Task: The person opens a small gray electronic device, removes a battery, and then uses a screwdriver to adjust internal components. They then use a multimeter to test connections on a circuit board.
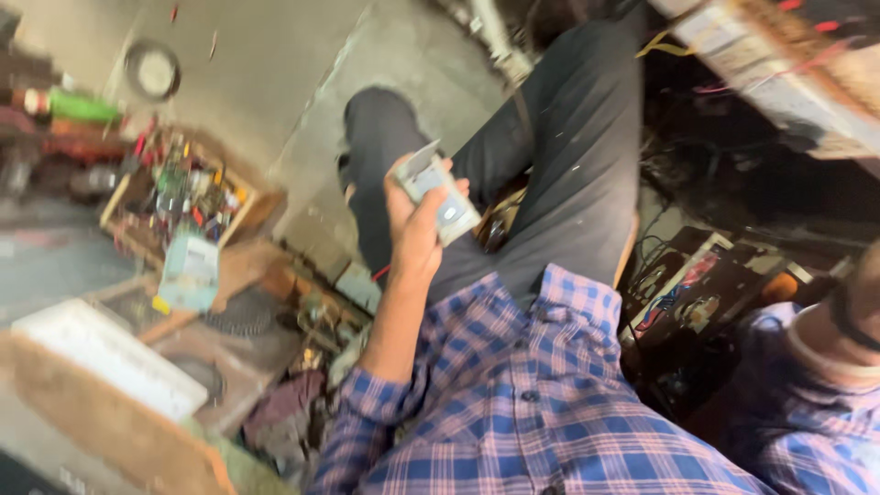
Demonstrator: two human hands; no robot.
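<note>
My left hand [414,229] is raised over my lap, shut on a small grey and white boxy device [440,194] with a pale flap sticking up at its top. The forearm comes out of a rolled blue and pink plaid sleeve [367,394]. Under the hand lie my legs in dark trousers [559,156]. At the right edge only the wrist of my right hand [862,298] shows, blurred, with a dark strap and a plaid cuff; its fingers are cut off by the frame.
A wooden tray [261,203] full of small electronic parts sits on the floor to the left, a white slab [101,357] nearer me. A round ring [152,70] lies on the concrete. Circuit boards and wires [687,289] crowd the right, under a wooden bench [779,64].
</note>
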